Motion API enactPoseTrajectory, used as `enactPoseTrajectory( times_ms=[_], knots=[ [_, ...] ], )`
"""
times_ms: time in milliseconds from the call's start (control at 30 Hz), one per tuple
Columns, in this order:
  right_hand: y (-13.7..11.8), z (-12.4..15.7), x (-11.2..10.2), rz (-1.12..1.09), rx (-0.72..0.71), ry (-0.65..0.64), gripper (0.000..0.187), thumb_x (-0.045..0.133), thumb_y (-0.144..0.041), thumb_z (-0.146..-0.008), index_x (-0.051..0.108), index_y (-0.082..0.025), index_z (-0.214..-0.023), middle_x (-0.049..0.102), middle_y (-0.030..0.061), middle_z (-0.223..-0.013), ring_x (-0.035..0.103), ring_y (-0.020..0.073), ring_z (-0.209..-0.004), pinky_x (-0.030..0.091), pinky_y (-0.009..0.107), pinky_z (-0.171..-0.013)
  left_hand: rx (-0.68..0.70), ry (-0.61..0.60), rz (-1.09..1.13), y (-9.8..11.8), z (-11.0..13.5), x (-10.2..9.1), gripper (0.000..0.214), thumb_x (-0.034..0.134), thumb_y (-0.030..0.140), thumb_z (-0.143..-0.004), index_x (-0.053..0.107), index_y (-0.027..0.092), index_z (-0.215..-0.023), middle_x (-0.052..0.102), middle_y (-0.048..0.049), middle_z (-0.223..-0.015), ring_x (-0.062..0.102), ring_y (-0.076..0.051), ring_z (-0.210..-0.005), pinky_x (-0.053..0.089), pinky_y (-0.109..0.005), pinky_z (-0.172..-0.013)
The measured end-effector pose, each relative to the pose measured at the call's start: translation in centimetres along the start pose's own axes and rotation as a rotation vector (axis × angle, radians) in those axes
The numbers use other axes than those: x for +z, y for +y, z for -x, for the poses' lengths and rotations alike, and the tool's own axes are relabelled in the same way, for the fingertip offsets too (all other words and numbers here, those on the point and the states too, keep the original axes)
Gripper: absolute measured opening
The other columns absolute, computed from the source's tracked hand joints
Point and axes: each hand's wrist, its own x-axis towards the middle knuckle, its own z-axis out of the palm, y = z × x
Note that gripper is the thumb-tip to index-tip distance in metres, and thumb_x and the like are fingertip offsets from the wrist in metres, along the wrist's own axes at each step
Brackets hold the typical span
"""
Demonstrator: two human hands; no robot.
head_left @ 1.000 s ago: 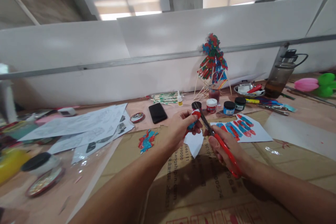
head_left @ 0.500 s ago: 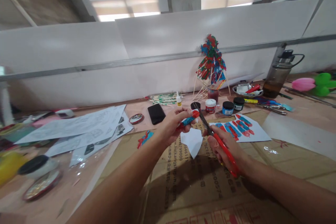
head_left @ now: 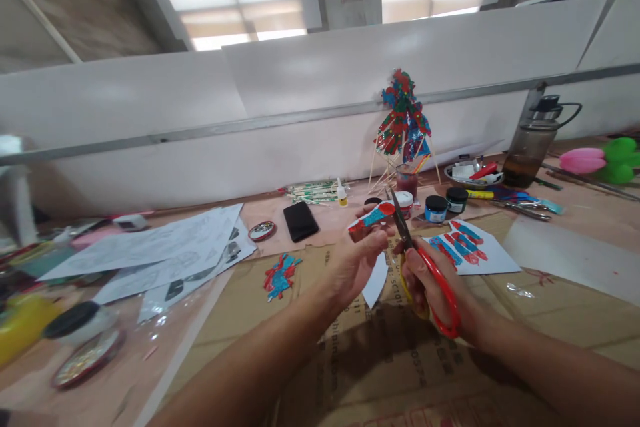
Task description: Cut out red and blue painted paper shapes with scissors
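Observation:
My left hand (head_left: 357,260) pinches a small painted paper piece (head_left: 373,217), red and blue on white, held up above the cardboard sheet (head_left: 350,347). My right hand (head_left: 430,280) grips red-handled scissors (head_left: 435,280), blades pointing up and away beside the piece's right end. A white paper offcut (head_left: 375,279) hangs below my left hand. A painted red and blue cutout (head_left: 280,275) lies on the cardboard to the left. A white sheet with painted red and blue shapes (head_left: 463,247) lies to the right.
Paint jars (head_left: 436,207) stand behind my hands, with a black phone (head_left: 300,221), a small glue bottle (head_left: 342,193), a painted puppet on sticks (head_left: 403,121) and a water bottle (head_left: 533,147). Printed sheets (head_left: 165,247) and lidded tins (head_left: 83,340) lie at left.
My left hand has turned the painted piece so it lies nearly level and higher. The scissors have swung more upright, close to the piece's right end.

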Motion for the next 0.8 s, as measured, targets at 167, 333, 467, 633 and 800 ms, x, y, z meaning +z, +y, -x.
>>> enactPoseTrajectory(
  times_ms=[167, 333, 467, 633, 800],
  knots=[
    [-0.2, 0.7, 0.7, 0.031, 0.054, -0.047, 0.039, 0.048, -0.063, -0.091, 0.050, -0.024, -0.098, 0.042, -0.0070, -0.062, 0.039, 0.0081, -0.043, 0.037, 0.019, -0.038, 0.112, 0.098, 0.042, -1.5, 0.1, 0.2, 0.035, 0.084, 0.008, -0.061, 0.067, 0.019, -0.090, 0.071, 0.0000, -0.083, 0.065, -0.011, -0.076, 0.049, -0.022, -0.074],
    [-0.9, 1.3, 1.1, 0.075, 0.073, -0.062, 0.040, 0.053, -0.061, -0.090, 0.050, -0.023, -0.102, 0.044, -0.0068, -0.061, 0.040, 0.0086, -0.046, 0.037, 0.019, -0.040, 0.080, 0.183, 0.117, -1.4, 0.2, 0.7, 0.027, 0.087, 0.016, -0.060, 0.067, 0.015, -0.078, 0.068, 0.0002, -0.074, 0.059, -0.008, -0.063, 0.047, -0.019, -0.061],
    [-1.0, 1.3, 1.2, 0.086, 0.057, -0.062, 0.042, 0.052, -0.060, -0.090, 0.052, -0.021, -0.105, 0.042, -0.0073, -0.061, 0.038, 0.0083, -0.046, 0.036, 0.019, -0.040, 0.052, 0.229, 0.139, -1.1, 0.3, 1.2, 0.025, 0.088, 0.019, -0.059, 0.069, 0.012, -0.074, 0.067, -0.0011, -0.069, 0.058, -0.008, -0.061, 0.047, -0.019, -0.060],
    [0.0, 1.0, 1.2, 0.071, 0.032, -0.071, 0.041, 0.052, -0.060, -0.091, 0.052, -0.021, -0.105, 0.040, -0.0078, -0.062, 0.037, 0.0074, -0.045, 0.036, 0.019, -0.039, 0.028, 0.230, 0.134, -0.8, 0.4, 1.2, 0.026, 0.089, 0.020, -0.054, 0.070, 0.012, -0.070, 0.067, -0.0014, -0.065, 0.057, -0.008, -0.057, 0.047, -0.019, -0.054],
    [0.5, 1.0, 1.2, 0.097, 0.006, -0.091, 0.042, 0.051, -0.061, -0.092, 0.054, -0.022, -0.106, 0.039, -0.0080, -0.059, 0.036, 0.0075, -0.043, 0.034, 0.018, -0.038, 0.021, 0.252, 0.110, -0.7, 0.3, 1.0, 0.024, 0.088, 0.022, -0.056, 0.070, 0.013, -0.069, 0.066, 0.0000, -0.063, 0.055, -0.007, -0.053, 0.045, -0.018, -0.050]
  ],
)
